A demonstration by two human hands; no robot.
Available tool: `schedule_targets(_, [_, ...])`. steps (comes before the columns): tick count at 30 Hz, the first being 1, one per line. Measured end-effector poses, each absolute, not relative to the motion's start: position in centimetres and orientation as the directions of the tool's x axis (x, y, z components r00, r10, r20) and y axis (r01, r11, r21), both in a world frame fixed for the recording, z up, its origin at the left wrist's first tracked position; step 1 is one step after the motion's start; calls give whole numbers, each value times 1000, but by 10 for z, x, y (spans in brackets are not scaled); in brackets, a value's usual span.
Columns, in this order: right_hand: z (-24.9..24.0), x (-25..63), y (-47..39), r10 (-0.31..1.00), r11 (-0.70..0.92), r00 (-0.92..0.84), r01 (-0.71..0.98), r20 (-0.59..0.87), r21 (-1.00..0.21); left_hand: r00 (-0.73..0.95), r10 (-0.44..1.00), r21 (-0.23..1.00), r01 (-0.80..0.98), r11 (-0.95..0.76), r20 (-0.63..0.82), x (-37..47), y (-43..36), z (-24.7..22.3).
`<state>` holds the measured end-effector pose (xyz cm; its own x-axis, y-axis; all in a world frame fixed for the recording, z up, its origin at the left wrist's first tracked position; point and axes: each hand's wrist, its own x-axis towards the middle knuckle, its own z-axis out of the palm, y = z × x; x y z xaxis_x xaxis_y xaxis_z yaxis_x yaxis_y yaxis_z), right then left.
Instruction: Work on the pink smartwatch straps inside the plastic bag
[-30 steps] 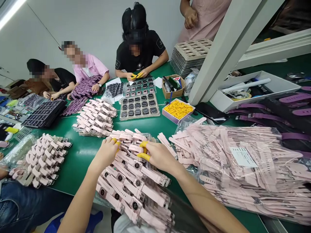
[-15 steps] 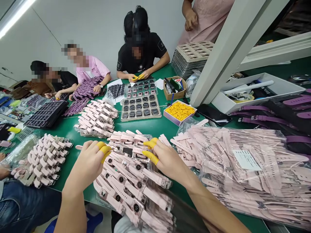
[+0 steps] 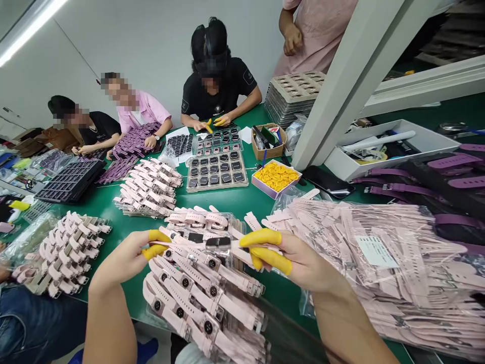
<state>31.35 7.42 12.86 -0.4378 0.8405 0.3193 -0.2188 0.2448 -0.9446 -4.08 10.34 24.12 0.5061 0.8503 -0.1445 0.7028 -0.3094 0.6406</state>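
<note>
A smartwatch (image 3: pixel 217 243) with a dark screen and pale pink straps is stretched level between my two hands. My left hand (image 3: pixel 131 255) pinches the left strap end in yellow-covered fingertips. With its yellow-covered fingers closed, my right hand (image 3: pixel 299 255) grips the strap on the other side. Just below lies a stack of trays filled with pink-strapped watches (image 3: pixel 185 283), several turned with their round black sensors up. Behind the held watch, more looped pink watches (image 3: pixel 197 218) sit in the same stack.
A bag of pink straps (image 3: pixel 379 268) covers the right side. Ahead are a box of yellow finger cots (image 3: pixel 275 177), a tray of watch faces (image 3: pixel 215 172) and piles of pink watches (image 3: pixel 149 184). A slanted white post (image 3: pixel 341 86) rises at right. Co-workers sit across the green table (image 3: pixel 113 202).
Both hands have lifted a watch from the stack and drawn apart, the right hand moving right and toward me. The watch is now stretched out between them. The view has shifted slightly.
</note>
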Motion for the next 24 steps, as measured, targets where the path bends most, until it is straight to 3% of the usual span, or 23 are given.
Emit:
schedule_targets(3, [128, 318, 66, 853, 192, -352, -475, 386, -859, 453, 874, 866, 351, -357, 177, -35, 109, 224])
schedule_targets(6, [130, 313, 58, 874, 219, -263, -537, 409, -815, 243, 858, 882, 19, -471, 452, -8, 115, 208])
schedule_targets(9, [135, 307, 55, 915, 261, -131, -532, 382, -806, -6, 900, 876, -223, -427, 437, 33, 122, 203])
schedule_targets(12, [137, 305, 60, 895, 383, -6, -505, 447, -773, -63, 962, 890, -369, -269, 264, 74, 129, 198])
schedule_targets(16, [133, 303, 78, 829, 559, 183, -268, 528, -785, 107, 989, 965, -251, -74, 104, 113, 128, 167])
schedule_targets(18, [129, 298, 86, 867, 495, 184, -221, 463, -840, 249, 966, 993, -108, -38, 64, 123, 125, 147])
schedule_targets(21, [123, 289, 94, 969, 244, 42, -337, 244, -909, 429, 892, 963, 148, -225, 142, 125, 120, 128])
schedule_targets(24, [115, 281, 97, 984, 165, 112, -295, 138, -941, 479, 802, 762, 347, -547, 357, 118, 120, 126])
